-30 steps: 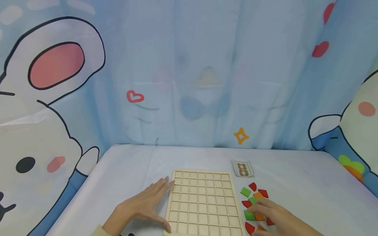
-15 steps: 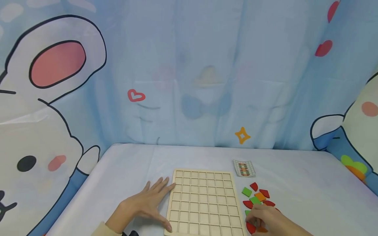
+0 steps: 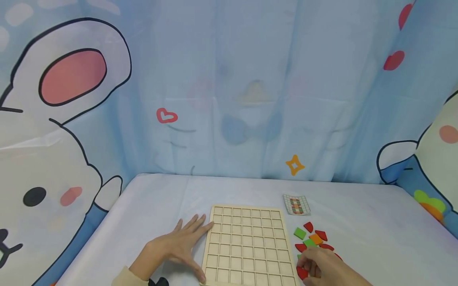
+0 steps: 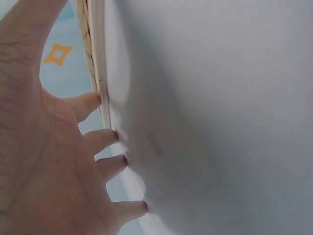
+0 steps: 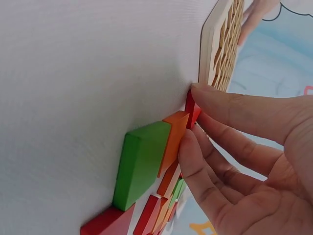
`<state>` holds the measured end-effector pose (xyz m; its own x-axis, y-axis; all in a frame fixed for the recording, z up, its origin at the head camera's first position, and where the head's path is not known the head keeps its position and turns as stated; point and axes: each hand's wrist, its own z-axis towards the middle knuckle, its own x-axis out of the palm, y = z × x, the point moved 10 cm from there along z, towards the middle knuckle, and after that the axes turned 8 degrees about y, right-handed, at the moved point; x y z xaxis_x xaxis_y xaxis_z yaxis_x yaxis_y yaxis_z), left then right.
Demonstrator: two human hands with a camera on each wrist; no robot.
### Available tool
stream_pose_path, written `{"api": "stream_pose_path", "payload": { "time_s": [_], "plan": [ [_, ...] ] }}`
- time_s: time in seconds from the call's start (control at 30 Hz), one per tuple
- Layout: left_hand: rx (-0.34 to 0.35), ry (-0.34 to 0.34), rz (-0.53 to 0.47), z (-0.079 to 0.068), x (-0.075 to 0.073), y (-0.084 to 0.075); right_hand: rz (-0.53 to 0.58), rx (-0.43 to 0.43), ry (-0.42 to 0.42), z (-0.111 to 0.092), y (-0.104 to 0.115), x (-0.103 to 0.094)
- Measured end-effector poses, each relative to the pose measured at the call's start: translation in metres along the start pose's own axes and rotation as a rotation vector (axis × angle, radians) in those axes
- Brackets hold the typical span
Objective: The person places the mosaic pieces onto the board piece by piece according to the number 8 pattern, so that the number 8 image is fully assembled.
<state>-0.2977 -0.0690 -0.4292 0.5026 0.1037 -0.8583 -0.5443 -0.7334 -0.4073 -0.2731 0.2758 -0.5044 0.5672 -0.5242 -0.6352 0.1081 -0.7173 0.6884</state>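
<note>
My left hand [image 3: 180, 244] lies spread at the left edge of the wooden grid board [image 3: 247, 242]. Its thumb touches the board's lower left corner, and the other fingertips press down along that side. In the left wrist view the palm [image 4: 54, 156] faces the camera. To the right of the board, my right hand [image 3: 327, 264] pinches a red rounded tile [image 3: 302, 273] between thumb and forefinger. The right wrist view shows that red tile [image 5: 192, 110] between the fingertips, with an orange tile [image 5: 173, 134] and a green tile [image 5: 142, 159] close by.
Several loose tiles, among them a green tile [image 3: 299, 233], an orange tile [image 3: 316, 238] and a red tile [image 3: 321, 235], lie right of the board. Behind them is a small pattern card [image 3: 296, 205]. A printed blue curtain [image 3: 250, 59] hangs behind the white table [image 3: 368, 222].
The right hand has come down and toward the near end of the tile pile, its fingers closing on the red tile, which has shifted slightly. My left hand has stayed at the board.
</note>
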Motion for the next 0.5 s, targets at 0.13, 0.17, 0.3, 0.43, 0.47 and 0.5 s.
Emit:
{"api": "stream_pose_path", "payload": {
  "time_s": [0.13,0.17,0.3,0.43,0.47,0.5],
  "plan": [
    [0.007,0.015,-0.012,-0.001,-0.002,0.001,0.034,0.047,-0.022,-0.014,0.035,-0.003],
    [0.009,0.015,-0.015,-0.001,-0.003,0.002,0.036,0.056,-0.027,-0.017,0.044,-0.003],
    [0.016,0.001,-0.012,-0.001,-0.005,0.002,0.044,0.084,-0.035,-0.026,0.068,-0.005],
    [0.019,-0.018,0.003,-0.002,-0.006,0.002,0.039,0.072,-0.029,-0.026,0.074,-0.005],
    [0.021,-0.023,0.008,-0.002,-0.006,0.001,0.038,0.065,-0.027,-0.026,0.073,-0.005],
    [0.022,-0.026,0.009,-0.003,-0.006,0.001,0.036,0.057,-0.026,-0.025,0.072,-0.005]
  ]
}}
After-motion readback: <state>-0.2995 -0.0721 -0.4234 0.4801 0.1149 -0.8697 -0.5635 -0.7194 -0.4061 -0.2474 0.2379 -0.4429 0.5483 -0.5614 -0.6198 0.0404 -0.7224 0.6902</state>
